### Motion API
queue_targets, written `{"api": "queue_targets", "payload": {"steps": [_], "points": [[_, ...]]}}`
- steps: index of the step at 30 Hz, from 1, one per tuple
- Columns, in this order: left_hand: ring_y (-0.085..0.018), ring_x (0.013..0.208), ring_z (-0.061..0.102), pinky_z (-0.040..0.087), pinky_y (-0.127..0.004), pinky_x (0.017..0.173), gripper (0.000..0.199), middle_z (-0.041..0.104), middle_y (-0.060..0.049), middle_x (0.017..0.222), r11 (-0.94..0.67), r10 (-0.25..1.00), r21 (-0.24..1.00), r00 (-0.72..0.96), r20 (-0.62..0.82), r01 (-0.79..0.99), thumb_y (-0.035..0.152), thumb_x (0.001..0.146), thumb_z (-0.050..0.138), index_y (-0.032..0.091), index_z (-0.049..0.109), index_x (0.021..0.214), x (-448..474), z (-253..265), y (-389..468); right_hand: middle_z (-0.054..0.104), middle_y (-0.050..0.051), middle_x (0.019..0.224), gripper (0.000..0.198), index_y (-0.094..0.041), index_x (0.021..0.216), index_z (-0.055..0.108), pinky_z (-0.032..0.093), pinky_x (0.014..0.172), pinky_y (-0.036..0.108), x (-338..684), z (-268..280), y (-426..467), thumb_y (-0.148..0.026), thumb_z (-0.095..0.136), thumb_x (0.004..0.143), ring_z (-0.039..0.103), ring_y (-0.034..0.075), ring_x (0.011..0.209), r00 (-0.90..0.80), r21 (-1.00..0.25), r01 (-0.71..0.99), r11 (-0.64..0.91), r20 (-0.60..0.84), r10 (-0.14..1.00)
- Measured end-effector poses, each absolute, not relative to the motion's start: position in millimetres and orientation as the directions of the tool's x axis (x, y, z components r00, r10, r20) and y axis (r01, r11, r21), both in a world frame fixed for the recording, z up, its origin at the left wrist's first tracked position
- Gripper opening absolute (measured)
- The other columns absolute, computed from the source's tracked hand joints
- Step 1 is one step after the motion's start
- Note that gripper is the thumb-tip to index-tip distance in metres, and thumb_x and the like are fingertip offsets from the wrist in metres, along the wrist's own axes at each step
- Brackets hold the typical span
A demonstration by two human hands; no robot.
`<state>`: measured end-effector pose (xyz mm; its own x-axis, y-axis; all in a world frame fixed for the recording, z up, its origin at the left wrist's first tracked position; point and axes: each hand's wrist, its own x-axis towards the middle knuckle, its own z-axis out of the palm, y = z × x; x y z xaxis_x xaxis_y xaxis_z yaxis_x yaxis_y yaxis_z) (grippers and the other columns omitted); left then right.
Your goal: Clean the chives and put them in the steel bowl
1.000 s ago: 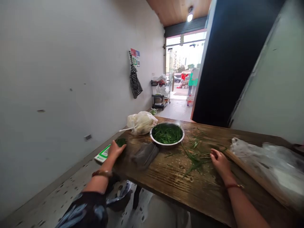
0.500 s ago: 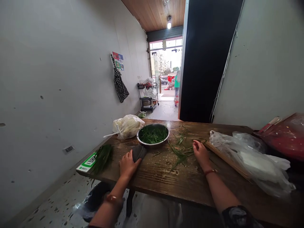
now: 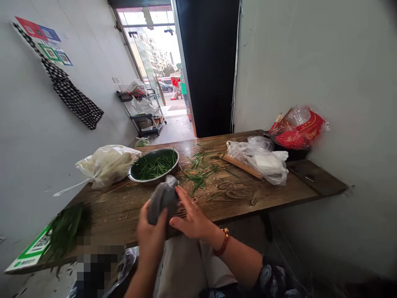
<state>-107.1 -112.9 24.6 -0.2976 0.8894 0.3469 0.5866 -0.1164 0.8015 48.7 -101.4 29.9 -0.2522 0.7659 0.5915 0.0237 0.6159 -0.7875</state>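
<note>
My left hand [image 3: 151, 231] is closed around a dark grey, rounded object [image 3: 161, 202], lifted over the table's near edge. The object is blurred, with a pale, shiny top, and I cannot make out its kind. Beside it, my right hand [image 3: 194, 219] has its thumb and forefinger apart. The forefinger's tip is at the object's upper right; whether it presses on it is unclear. Just behind stands a metal bowl [image 3: 178, 165] of cut green leaves [image 3: 157, 166]. Loose green leaves [image 3: 198, 178] lie on the wooden table [image 3: 228, 198] to the bowl's right.
A tied plastic bag of pale contents [image 3: 107, 165] sits left of the bowl. A bunch of long leaves [image 3: 70, 229] overlaps a green-and-white code sign [image 3: 35, 248] at the left corner. Thin wooden sticks [image 3: 243, 166] lie beside white plastic bags [image 3: 263, 159], near red packaging [image 3: 297, 132].
My left hand has raised the grey object off the table and brought it nearer. My right hand has moved left from the loose leaves to the object. The view has turned right and down.
</note>
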Motion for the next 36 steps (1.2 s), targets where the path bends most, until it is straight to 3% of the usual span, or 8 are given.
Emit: {"api": "queue_targets", "payload": {"steps": [3, 9, 14, 17, 20, 24, 30, 36], "points": [[-0.03, 0.103, 0.063, 0.052, -0.049, 0.09, 0.052, 0.064, -0.014, 0.112, -0.354, 0.89, 0.743, -0.041, 0.455, 0.568, 0.042, 0.083, 0.05, 0.023, 0.049, 0.131, -57, 17, -128, 0.023, 0.007, 0.159, 0.082, -0.025, 0.15, 0.027, 0.023, 0.118, 0.046, 57, 38, -114, -0.038, 0.066, 0.08, 0.022, 0.025, 0.146, -0.196, -0.762, 0.005, 0.647, 0.634, 0.748], [-0.032, 0.13, 0.048, 0.044, -0.053, 0.105, 0.054, 0.053, -0.014, 0.137, -0.574, 0.816, 0.575, 0.347, 0.462, 0.583, 0.04, 0.081, 0.06, 0.028, 0.052, 0.132, -39, 25, -131, 0.062, 0.003, 0.13, 0.046, -0.027, 0.127, 0.058, 0.043, 0.105, 0.041, 121, 45, -96, -0.03, 0.062, 0.081, 0.058, 0.021, 0.118, -0.042, -0.853, 0.065, 0.518, 0.516, 0.855], [-0.025, 0.114, 0.061, 0.047, -0.044, 0.103, 0.04, 0.06, -0.008, 0.127, -0.464, 0.871, 0.647, 0.18, 0.456, 0.605, 0.04, 0.084, 0.055, 0.029, 0.059, 0.122, -82, 30, -103, 0.066, 0.009, 0.124, 0.053, -0.021, 0.132, 0.054, 0.044, 0.101, 0.046, 223, 29, -48, -0.038, 0.06, 0.082, 0.061, 0.026, 0.113, 0.216, -0.828, 0.419, 0.372, 0.489, 0.845], [-0.025, 0.096, 0.066, 0.053, -0.043, 0.093, 0.041, 0.064, -0.01, 0.114, -0.299, 0.921, 0.717, -0.007, 0.39, 0.63, 0.045, 0.082, 0.055, 0.021, 0.062, 0.114, -112, 11, -83, 0.063, 0.016, 0.125, 0.052, -0.015, 0.13, 0.056, 0.041, 0.102, 0.052, 255, 11, -24, -0.032, 0.059, 0.08, 0.057, 0.032, 0.117, 0.138, -0.702, 0.675, 0.226, 0.422, 0.896], [-0.025, 0.094, 0.066, 0.054, -0.041, 0.088, 0.042, 0.065, -0.01, 0.105, -0.237, 0.919, 0.73, -0.096, 0.382, 0.641, 0.047, 0.082, 0.054, 0.018, 0.062, 0.111, -119, -4, -68, 0.059, 0.017, 0.131, 0.054, -0.015, 0.127, 0.059, 0.03, 0.109, 0.057, 229, -6, -12, -0.018, 0.063, 0.073, 0.049, 0.035, 0.125, 0.052, -0.647, 0.716, 0.264, 0.426, 0.903], [-0.027, 0.11, 0.06, 0.049, -0.044, 0.098, 0.044, 0.061, -0.013, 0.118, -0.376, 0.865, 0.653, -0.003, 0.501, 0.657, 0.045, 0.085, 0.053, 0.017, 0.058, 0.119, -85, 0, -55, 0.06, 0.013, 0.132, 0.052, -0.017, 0.129, 0.058, 0.038, 0.107, 0.045, 141, -12, 0, -0.008, 0.056, 0.077, 0.053, 0.026, 0.123, -0.13, -0.609, 0.679, 0.41, 0.451, 0.883], [-0.033, 0.132, 0.043, 0.036, -0.051, 0.111, 0.061, 0.046, -0.015, 0.142, -0.55, 0.782, 0.408, 0.278, 0.558, 0.729, 0.043, 0.081, 0.061, 0.021, 0.047, 0.136, -56, -1, -26, 0.057, 0.009, 0.138, 0.045, -0.018, 0.135, 0.051, 0.04, 0.107, 0.033, 113, 14, 18, -0.03, 0.052, 0.092, 0.051, 0.017, 0.128, -0.318, -0.562, 0.568, 0.601, 0.524, 0.79], [-0.035, 0.127, 0.046, 0.038, -0.052, 0.107, 0.057, 0.049, -0.017, 0.139, -0.574, 0.733, 0.264, 0.342, 0.588, 0.775, 0.047, 0.086, 0.055, 0.017, 0.05, 0.134, -72, -21, -11, 0.058, 0.017, 0.131, 0.041, -0.012, 0.131, 0.053, 0.038, 0.105, 0.041, 252, 31, 13, -0.029, 0.051, 0.093, 0.05, 0.026, 0.124, -0.04, -0.275, 0.95, 0.146, 0.359, 0.933]]}}
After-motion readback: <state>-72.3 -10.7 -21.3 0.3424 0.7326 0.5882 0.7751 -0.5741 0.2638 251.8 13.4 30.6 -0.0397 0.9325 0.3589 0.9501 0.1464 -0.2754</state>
